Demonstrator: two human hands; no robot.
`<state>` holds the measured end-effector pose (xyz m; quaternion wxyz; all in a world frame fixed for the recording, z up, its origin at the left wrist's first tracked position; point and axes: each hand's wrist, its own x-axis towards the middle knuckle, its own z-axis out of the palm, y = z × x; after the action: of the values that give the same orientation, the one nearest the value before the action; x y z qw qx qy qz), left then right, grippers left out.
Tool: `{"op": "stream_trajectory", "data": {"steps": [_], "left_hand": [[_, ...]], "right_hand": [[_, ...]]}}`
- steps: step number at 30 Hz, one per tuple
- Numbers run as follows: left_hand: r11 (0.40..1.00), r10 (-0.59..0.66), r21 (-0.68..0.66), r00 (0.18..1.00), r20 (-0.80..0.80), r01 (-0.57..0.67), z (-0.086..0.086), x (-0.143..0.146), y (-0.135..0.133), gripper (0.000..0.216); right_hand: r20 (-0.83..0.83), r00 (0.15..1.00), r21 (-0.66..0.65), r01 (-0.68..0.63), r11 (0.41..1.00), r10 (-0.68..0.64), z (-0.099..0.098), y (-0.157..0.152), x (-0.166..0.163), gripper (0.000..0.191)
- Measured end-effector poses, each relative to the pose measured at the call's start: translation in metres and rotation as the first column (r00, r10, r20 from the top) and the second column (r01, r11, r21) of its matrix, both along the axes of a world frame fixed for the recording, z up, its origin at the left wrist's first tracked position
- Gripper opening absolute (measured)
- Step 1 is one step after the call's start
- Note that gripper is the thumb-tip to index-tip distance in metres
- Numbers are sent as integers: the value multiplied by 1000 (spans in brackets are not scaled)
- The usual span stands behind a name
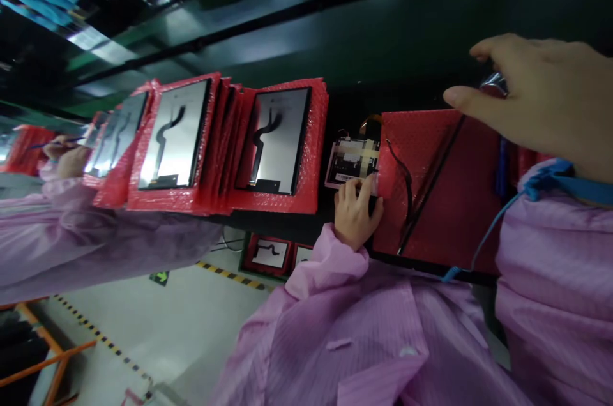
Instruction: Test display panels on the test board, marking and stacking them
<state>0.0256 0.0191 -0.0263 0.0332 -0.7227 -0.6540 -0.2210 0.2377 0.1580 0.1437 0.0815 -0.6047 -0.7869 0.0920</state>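
Observation:
My left hand is closed, pinching the left edge of a red bubble-wrap bag that lies on the dark work surface. Just beyond its fingers sits a small panel with a circuit strip and yellow tape, partly tucked at the bag's mouth. A black cable runs across the bag. My right hand hovers over the bag's far right corner, fingers curled around a small shiny object that is mostly hidden. A blue wrist strap with a cord is on my right wrist.
Left of the bag stand stacks of red bubble-wrap bags with display panels on top. A co-worker's pink sleeve reaches in from the left, the hand holding a blue pen. More bagged panels lie below on the floor side.

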Motion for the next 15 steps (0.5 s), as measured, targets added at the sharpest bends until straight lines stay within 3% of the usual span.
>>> {"op": "stream_trajectory", "data": {"steps": [7, 15], "left_hand": [[999, 10, -43, 993, -121, -15, 3, 2, 9, 50], [997, 6, -74, 989, -149, -17, 8, 2, 16, 48]], "right_hand": [[-5, 1000, 6, -13, 1000, 13, 0, 0, 1, 68], [-48, 999, -12, -4, 1000, 3, 1, -2, -3, 63]]}}
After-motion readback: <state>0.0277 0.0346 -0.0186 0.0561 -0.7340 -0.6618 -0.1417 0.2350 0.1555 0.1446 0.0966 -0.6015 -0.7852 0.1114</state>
